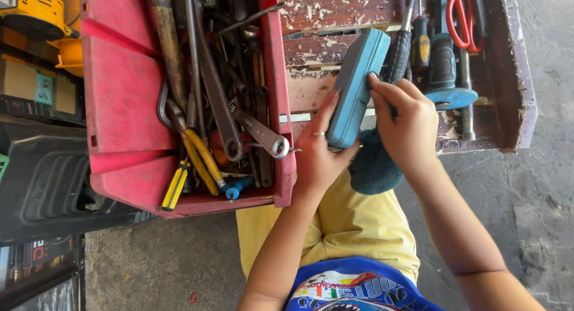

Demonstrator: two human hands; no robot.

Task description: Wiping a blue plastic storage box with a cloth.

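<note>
- Fingers (382,91) of the right hand (406,128) curled over the near edge of a flat teal plastic case (357,84), thumb side hidden behind it.
- Left hand (320,152), ring on one finger, cupped under the case's lower end, fingertips (330,101) pressed flat against its broad face; partly closed, not a full fist.
- Case held between both hands, tilted on edge, long axis running from the lower end near the left palm up and away toward the worn wooden tray (335,15) with flaking paint.
- Both hands touching the case; left one carrying the bottom, right one gripping the side just above the middle.
- Dark blue fuzzy cloth (373,167) bunched below the right wrist, resting against the yellow shorts (353,221); cannot tell whether held.
- Off to the left, just beside the left hand: red plastic toolbox (125,84) crammed with wrenches, an adjustable spanner (260,131) and yellow-handled pliers (200,158).
- Beyond the right hand: black-handled screwdrivers (442,60) and red-handled scissors (463,18) lying in the tray.
</note>
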